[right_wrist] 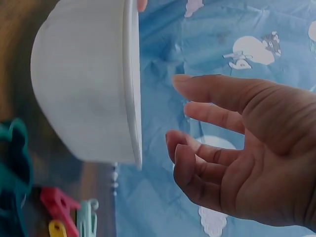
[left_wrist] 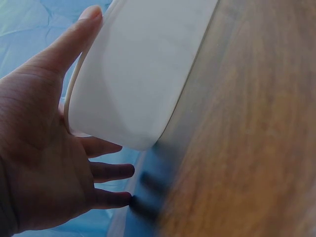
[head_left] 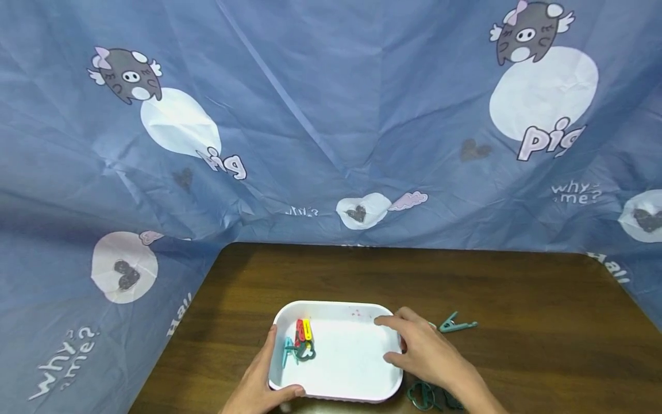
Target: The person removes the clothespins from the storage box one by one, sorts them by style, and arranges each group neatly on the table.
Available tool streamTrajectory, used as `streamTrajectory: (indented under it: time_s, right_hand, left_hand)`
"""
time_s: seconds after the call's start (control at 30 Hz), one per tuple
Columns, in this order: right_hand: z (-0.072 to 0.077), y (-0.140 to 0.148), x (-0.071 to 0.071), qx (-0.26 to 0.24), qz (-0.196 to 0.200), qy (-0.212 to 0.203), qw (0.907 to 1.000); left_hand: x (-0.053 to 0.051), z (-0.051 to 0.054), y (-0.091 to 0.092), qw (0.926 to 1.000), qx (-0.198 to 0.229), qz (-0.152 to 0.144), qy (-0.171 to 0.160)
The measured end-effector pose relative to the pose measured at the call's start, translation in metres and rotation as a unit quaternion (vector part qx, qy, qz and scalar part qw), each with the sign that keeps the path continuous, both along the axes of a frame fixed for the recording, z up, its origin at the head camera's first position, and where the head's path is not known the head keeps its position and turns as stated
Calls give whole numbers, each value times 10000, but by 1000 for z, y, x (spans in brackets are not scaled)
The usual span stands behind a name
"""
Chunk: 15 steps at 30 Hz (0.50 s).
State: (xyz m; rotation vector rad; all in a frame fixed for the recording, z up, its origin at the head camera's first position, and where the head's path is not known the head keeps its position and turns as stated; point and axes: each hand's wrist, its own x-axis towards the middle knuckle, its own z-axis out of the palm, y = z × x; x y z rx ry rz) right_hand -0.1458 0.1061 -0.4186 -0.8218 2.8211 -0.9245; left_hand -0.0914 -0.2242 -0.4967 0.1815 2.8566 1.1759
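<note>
A white tray [head_left: 351, 368] has a red clip [head_left: 300, 332], a yellow clip [head_left: 307, 329], a light teal clip [head_left: 287, 351] and a dark green clip [head_left: 305, 351] in its left part. My left hand [head_left: 256, 379] holds the tray's near left corner between thumb and forefinger; in the left wrist view the other fingers of this hand [left_wrist: 44, 148] stretch out below the tray wall [left_wrist: 133, 74]. Above the tray's right edge, my right hand [head_left: 426, 348] is spread with nothing in it. The right wrist view shows this hand [right_wrist: 256, 153] apart from the tray [right_wrist: 84, 84], fingers loosely bent.
On the brown table [head_left: 543, 322], a green clip [head_left: 457, 324] lies right of the tray, and dark green clips [head_left: 424, 395] lie near my right forearm. In the right wrist view are a red clip [right_wrist: 59, 207] and a pale green clip [right_wrist: 88, 217]. Patterned blue cloth [head_left: 310, 115] hangs behind.
</note>
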Motion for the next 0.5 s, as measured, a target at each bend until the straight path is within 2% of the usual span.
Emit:
streamTrajectory:
  time_s: [0.13, 0.33, 0.5]
  right_hand:
    - [0, -15, -3, -14, 93, 48, 9999]
    - [-2, -36, -6, -151, 276, -91, 9995]
    - [-4, -46, -7, -165, 417, -129, 9989]
  left_hand:
    - [0, 0, -1, 10000, -22, 39, -43]
    - [1, 2, -1, 9998, 47, 72, -181]
    - [3, 2, -1, 9997, 138, 81, -157]
